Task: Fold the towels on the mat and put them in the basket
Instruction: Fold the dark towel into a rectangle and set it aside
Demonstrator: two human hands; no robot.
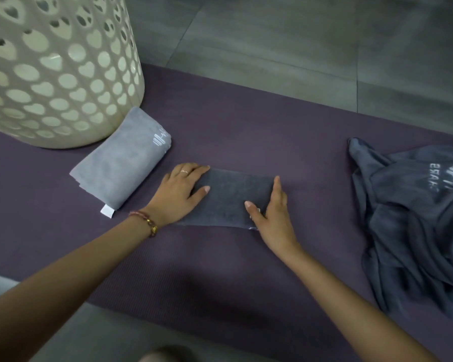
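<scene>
Purple mat (246, 126) is holding the small dark towel (233, 199) mid-frame, long side running left to right, both the left hand (179, 192) and right hand (272, 212) are pressing its ends flat-fingered, and the basket (63, 74) is sitting upper left, so nearer the left hand.

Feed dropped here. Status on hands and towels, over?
Left hand, right hand flat, pressing dark folded towel on mat. Light folded towel beside basket, not in. Crumpled dark towel far right, nothing in the way.
</scene>
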